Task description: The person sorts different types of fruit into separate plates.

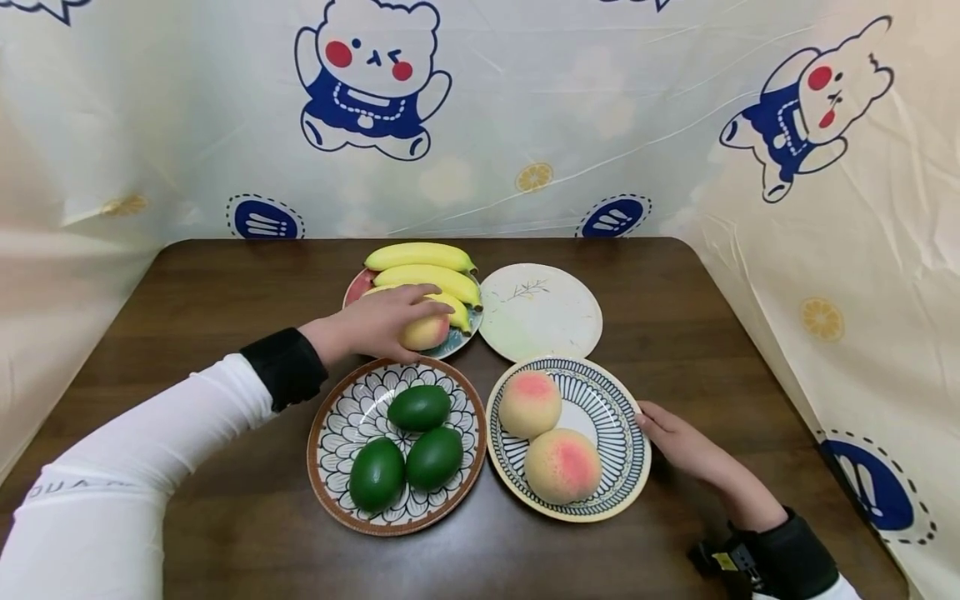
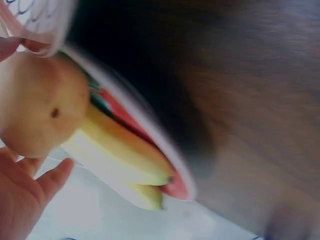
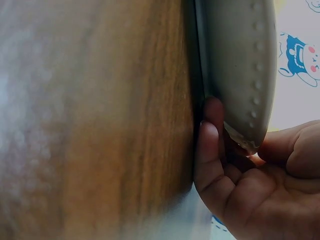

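My left hand [image 1: 378, 321] holds a peach [image 1: 426, 333] at the near side of the back left plate [image 1: 352, 289]. Three bananas [image 1: 427, 277] lie on that plate, the nearest partly hidden by the hand. In the left wrist view the peach [image 2: 42, 107] sits between thumb and fingers, close to the bananas [image 2: 122, 150]. My right hand [image 1: 686, 446] grips the right rim of a blue-patterned plate [image 1: 626, 454] bearing two peaches [image 1: 562, 467]. The right wrist view shows fingers [image 3: 209, 145] under the plate's edge [image 3: 245, 75], thumb on the other side.
A brown-rimmed plate [image 1: 322, 475] with three dark green avocado-like fruits [image 1: 435, 458] stands at the front left, touching or nearly touching the blue-patterned plate. Behind is a pale plate [image 1: 543, 317] with a twig design. Printed cloth [image 1: 510, 100] surrounds the brown table [image 1: 247, 533].
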Demonstrator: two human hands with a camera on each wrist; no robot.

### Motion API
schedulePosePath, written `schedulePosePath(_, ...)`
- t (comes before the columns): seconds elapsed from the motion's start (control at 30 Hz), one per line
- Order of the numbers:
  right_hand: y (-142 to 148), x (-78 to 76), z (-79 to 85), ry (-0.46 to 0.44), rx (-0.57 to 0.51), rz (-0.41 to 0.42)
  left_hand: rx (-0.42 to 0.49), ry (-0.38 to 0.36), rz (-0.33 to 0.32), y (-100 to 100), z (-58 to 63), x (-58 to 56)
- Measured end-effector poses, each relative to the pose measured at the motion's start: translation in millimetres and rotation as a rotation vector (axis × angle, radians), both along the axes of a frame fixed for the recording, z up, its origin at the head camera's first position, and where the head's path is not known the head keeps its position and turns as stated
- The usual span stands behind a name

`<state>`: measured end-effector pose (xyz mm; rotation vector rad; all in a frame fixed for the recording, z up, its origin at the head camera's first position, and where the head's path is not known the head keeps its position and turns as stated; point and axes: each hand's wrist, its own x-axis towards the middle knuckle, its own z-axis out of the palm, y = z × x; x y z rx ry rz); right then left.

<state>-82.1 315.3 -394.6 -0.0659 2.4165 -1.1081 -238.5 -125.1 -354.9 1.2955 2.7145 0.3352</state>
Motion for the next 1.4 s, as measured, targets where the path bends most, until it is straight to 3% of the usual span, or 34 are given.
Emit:
schedulePosePath(0.1, 0, -0.1, -0.3, -0.004, 0.003, -0.005, -0.077, -0.006, -0.031, 9, 4.4, 0.8)
schedulePosePath(0.3, 0, 0.9, -1.2, -0.003, 0.003, -0.007, -0.218, -0.028, -0.024, 22, 14.6, 5.7)
schedulePosePath(0.67, 3, 0.2, -1.3, -0.009, 0.016, -0.008, -0.352, 0.002, 0.013, 34, 25.7, 6.0)
schedulePosePath(0.8, 2, 1.0, -0.7, 0.015, 0.018, -0.001, -0.371, -0.008, 0.061, 36, 25.7, 3.3)
schedulePosePath(0.93, 1, 2.0, 0.3, 0.034, 0.018, 0.004, -0.334, -0.022, 0.095, 38, 34.7, 3.8)
schedulePosePath(1.07, 2, 3.3, 0.1, 0.034, 0.023, 0.003, -0.184, -0.024, 0.059, 47, 52.1, 4.7)
schedulePosePath(1.23, 3, 3.4, 1.6, 0.032, 0.028, 0.005, 0.024, -0.049, -0.066, 73, 78.3, 7.9)
schedulePosePath(1.4, 2, 1.7, 0.3, 0.041, 0.022, 0.014, 0.080, -0.048, -0.189, 108, 103.1, 19.0)
